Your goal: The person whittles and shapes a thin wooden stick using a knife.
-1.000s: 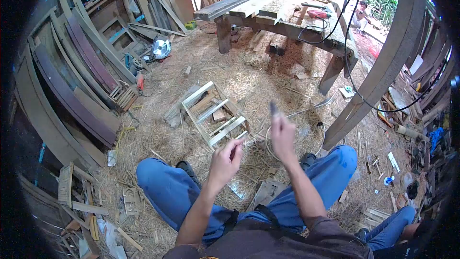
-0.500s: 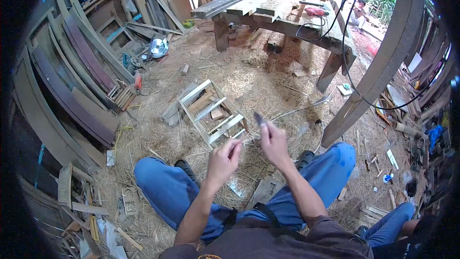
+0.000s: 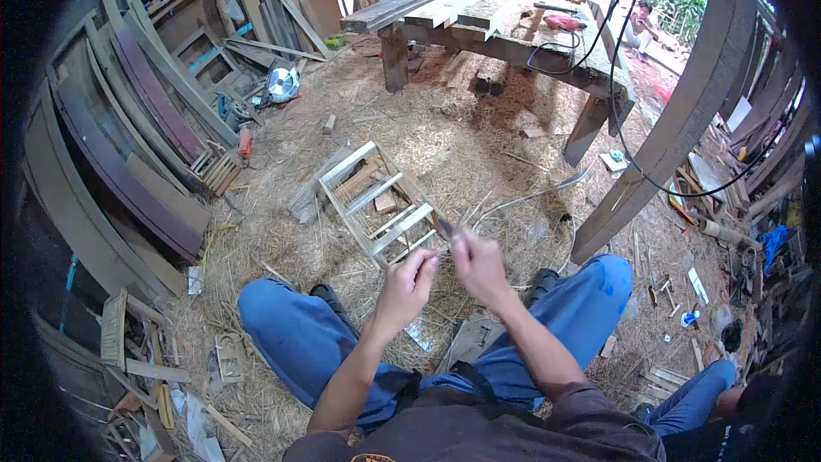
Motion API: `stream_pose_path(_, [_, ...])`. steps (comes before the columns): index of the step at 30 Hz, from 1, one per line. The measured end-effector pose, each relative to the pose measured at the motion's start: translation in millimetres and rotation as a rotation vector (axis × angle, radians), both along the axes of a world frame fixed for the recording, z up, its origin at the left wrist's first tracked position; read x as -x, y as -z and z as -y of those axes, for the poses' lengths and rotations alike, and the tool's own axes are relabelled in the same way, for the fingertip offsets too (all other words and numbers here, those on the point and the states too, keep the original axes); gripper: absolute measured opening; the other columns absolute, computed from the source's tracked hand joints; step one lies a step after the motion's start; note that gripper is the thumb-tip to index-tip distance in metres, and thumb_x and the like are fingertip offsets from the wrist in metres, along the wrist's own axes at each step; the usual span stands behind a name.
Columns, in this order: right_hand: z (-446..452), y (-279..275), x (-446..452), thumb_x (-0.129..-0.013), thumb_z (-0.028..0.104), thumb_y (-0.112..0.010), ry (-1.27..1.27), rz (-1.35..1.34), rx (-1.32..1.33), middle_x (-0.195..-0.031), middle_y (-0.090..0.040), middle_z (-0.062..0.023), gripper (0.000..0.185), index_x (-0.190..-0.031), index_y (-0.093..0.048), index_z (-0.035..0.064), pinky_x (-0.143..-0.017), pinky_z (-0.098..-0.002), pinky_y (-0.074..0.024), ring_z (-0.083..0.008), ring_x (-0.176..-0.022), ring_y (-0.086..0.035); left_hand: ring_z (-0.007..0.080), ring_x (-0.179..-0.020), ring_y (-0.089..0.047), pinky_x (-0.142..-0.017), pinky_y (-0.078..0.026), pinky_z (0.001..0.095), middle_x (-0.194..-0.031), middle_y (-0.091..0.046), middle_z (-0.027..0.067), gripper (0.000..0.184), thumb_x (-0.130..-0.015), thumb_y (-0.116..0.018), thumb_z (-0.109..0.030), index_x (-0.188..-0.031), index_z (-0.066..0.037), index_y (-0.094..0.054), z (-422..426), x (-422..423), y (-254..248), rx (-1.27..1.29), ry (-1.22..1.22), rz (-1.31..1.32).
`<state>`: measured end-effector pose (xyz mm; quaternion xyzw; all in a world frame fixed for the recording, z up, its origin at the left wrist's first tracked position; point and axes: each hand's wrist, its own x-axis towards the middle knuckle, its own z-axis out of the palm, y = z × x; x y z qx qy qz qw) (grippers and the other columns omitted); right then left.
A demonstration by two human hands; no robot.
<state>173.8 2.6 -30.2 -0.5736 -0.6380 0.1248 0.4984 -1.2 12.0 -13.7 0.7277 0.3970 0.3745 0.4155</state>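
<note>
My right hand [image 3: 481, 269] is closed around a knife [image 3: 443, 227], whose dark blade points up and to the left. Close beside it, my left hand [image 3: 407, 287] is pinched shut; something small and thin seems to sit at its fingertips, too small to name. The two hands are almost touching, above the straw-covered ground between my knees. Just beyond them lies a small wooden frame [image 3: 414, 224] with several slats, and a small wood block [image 3: 385, 203] shows inside it.
A rough workbench [image 3: 513, 38] carries boards and a red power tool [image 3: 562, 22]. A wooden post [image 3: 658, 154] with a black cable stands at right. Planks [image 3: 128, 133] lean along the left wall, near a circular saw [image 3: 282, 84]. Other people sit at the back and lower right.
My right hand has moved left and slightly down, bringing the knife nearer my left hand. The left hand has shifted only slightly.
</note>
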Motion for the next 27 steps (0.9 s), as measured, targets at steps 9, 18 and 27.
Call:
stream_pose_path(9, [-5, -10, -10, -0.100, 0.020, -0.054, 0.131, 0.018, -0.026, -0.064, -0.058, -0.0226, 0.024, -0.084, -0.056, 0.0025, -0.053, -0.0470, -0.0457, -0.0392, -0.057, -0.062, 0.0068, -0.083, -0.055, -0.074, -0.046, 0.0251, -0.093, -0.065, 0.0028, 0.020, -0.105, -0.054, -0.015, -0.111, 0.003, -0.061, -6, -4, 15, -0.004, 0.015, 0.105])
stream_pose_path(18, [-4, -3, -5, -0.100, 0.020, -0.054, 0.105, -0.025, -0.047, -0.062, -0.059, -0.0203, 0.025, -0.084, -0.060, 0.0025, -0.052, -0.0445, -0.0472, -0.0373, -0.055, -0.063, 0.0060, -0.079, -0.052, -0.070, -0.043, 0.0237, -0.086, -0.060, -0.0001, 0.020, -0.105, -0.055, -0.016, -0.109, 0.003, -0.061, -3, -9, 20, 0.066, 0.010, 0.143])
stream_pose_path(27, [-2, 3, -1, -0.101, 0.023, -0.053, 0.092, 0.012, 0.015, -0.065, -0.060, -0.0228, 0.026, -0.088, -0.060, 0.0013, -0.054, -0.0478, -0.0476, -0.0383, -0.061, -0.066, 0.0061, -0.081, -0.053, -0.072, -0.044, 0.0245, -0.091, -0.063, 0.0011, 0.022, -0.105, -0.055, -0.019, -0.109, 0.002, -0.061, -6, -9, 24, 0.080, -0.024, 0.191])
